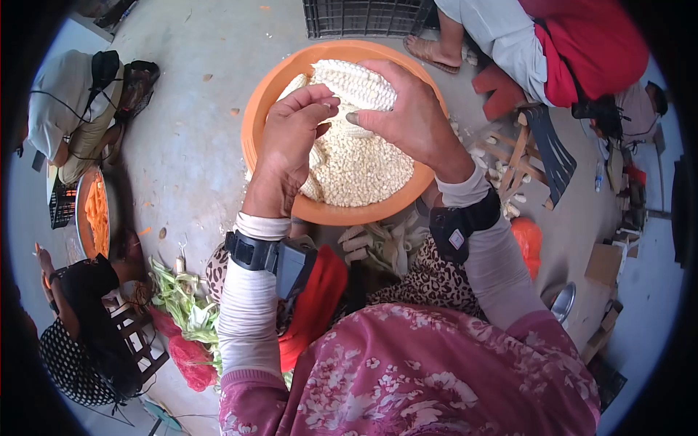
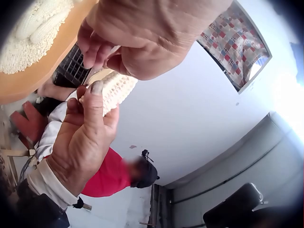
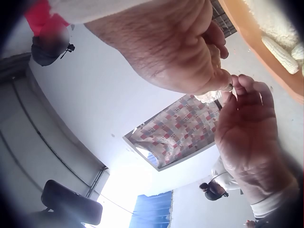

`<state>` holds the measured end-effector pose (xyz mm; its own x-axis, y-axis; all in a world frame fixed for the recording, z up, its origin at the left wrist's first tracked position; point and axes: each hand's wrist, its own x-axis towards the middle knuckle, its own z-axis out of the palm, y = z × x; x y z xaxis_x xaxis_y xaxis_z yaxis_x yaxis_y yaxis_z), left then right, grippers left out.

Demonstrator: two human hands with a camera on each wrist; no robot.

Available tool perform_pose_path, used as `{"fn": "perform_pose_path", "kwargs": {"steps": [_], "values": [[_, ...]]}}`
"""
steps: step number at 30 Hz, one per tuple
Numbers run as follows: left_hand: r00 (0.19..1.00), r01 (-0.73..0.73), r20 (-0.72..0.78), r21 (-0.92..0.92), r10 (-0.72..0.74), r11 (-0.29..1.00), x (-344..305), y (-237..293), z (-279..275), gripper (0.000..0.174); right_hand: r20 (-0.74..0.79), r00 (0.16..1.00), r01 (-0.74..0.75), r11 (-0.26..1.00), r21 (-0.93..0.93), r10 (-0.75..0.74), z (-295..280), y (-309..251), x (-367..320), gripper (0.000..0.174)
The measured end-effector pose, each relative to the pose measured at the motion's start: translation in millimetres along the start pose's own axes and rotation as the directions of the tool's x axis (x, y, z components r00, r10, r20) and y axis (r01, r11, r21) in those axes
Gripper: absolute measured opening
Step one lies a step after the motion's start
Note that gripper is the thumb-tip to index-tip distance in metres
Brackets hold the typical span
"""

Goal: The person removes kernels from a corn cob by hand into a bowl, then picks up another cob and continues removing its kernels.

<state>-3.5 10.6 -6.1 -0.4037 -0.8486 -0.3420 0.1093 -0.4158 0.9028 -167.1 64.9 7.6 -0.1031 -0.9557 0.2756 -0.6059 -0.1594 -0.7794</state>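
Over an orange basin [image 1: 356,215] of kernels [image 1: 367,173], right fingers [image 1: 393,71] gripping a corn cob [image 1: 352,81], left fingers [image 1: 308,96] bent, pinch unclear.

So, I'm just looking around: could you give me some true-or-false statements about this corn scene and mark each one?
1. The right-hand grip holds a corn cob. True.
2. Loose kernels lie in the orange tub. True.
3. The tub contains no cobs at all. False: whole cobs lie in it, beside the kernels.
4. The left-hand grip is far from the held cob. False: its fingertips are close to that cob.
5. Green husks show at the lower left of the head view. True.
6. The black crate sits inside the tub. False: it is outside, beyond the tub's far rim.
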Motion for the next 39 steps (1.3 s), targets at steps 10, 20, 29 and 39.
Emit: {"fn": "perform_pose_path", "kwargs": {"steps": [10, 20, 29, 39], "values": [[0.983, 0.059, 0.176, -0.074, -0.045, 0.996, -1.2, -5.9, 3.3, 0.017, -0.055, 0.998, 0.023, 0.999, -0.047, -0.026, 13.5, 4.1, -3.8, 0.056], [0.994, 0.04, 0.109, -0.216, -0.017, 0.976, -3.2, -2.1, 6.2, 0.029, 0.179, 0.975, -0.198, 0.895, 0.4, 0.135, 9.4, -0.3, -1.0, 0.033], [0.954, 0.143, 0.297, -0.341, -0.038, 0.929, 0.3, -9.7, 4.3, 0.036, 0.052, 0.956, -0.239, 0.664, 0.709, 0.288, -1.7, 3.1, 3.6, 0.04], [0.913, 0.262, 0.39, -0.332, -0.121, 0.906, -10.2, -5.0, 17.7, 0.039, 0.27, 0.942, -0.302, 0.148, 0.942, 0.202, -2.0, 2.9, 1.4, 0.031]]}}
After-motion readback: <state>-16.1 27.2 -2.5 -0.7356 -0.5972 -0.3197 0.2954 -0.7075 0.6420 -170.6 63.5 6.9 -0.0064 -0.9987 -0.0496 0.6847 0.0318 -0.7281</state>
